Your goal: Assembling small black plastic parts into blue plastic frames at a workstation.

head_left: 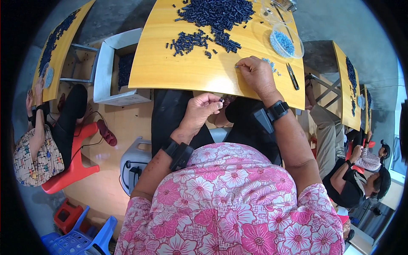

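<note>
My left hand [199,111] is just below the table's front edge, thumb and forefinger pinched on a small black piece [221,100]. Over the tabletop, my right hand [257,76] is closed, with a tiny pale-blue piece [237,66] at its fingertips. Beside that hand lies a little scatter of light-blue pieces [269,65]. A clear round tub [301,47] holds many more of them. Black-handled thread snips [292,76] rest near the right edge. Farther off is a big heap of short black tubes [216,15], with a smaller group [187,42] nearer me.
The yellow wooden table [170,76] ends just above my lap. Left of it stands a white box [104,76] with dark pieces inside. A person on a red stool [76,165] works at the left table; others sit at right. Blue and red stools [85,238] stand lower left.
</note>
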Motion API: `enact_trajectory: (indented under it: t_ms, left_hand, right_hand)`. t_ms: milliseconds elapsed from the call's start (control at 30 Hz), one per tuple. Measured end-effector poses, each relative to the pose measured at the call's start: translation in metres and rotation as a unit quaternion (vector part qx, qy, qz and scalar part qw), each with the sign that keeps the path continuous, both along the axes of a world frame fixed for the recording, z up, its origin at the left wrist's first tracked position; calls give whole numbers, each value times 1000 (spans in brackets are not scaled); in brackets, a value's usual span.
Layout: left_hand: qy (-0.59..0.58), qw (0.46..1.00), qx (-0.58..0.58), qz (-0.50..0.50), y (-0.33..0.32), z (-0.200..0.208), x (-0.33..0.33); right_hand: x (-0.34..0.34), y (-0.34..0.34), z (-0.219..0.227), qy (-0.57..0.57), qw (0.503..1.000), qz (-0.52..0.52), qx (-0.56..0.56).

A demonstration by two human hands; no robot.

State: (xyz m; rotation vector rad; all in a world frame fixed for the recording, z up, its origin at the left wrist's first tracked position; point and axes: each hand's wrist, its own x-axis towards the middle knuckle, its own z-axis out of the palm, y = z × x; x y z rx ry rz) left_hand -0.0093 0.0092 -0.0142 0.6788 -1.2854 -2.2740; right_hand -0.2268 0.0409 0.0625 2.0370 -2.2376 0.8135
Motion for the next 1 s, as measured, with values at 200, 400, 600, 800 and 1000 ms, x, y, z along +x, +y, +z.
enact_trajectory:
  t_ms: [200, 400, 600, 800, 1000]
  left_hand:
    - [6, 1000, 6, -4, -1, -1, 1]
    - [2, 1000, 10, -5, -1, 3, 2]
    - [4, 1000, 16, -1, -1, 8, 4]
    - [0, 1000, 27, -5, -2, 11, 3]
    - [10, 999, 36, 1, -1, 11, 3]
  right_hand:
    - [1, -7, -1, -7, 996, -50, 68]
    - [2, -9, -5, 4, 995, -70, 75]
    - [4, 0, -3, -22, 1000, 8, -18]
    - [19, 3, -5, -36, 999, 32, -23]
    - [20, -3, -2, -11, 997, 63, -30]
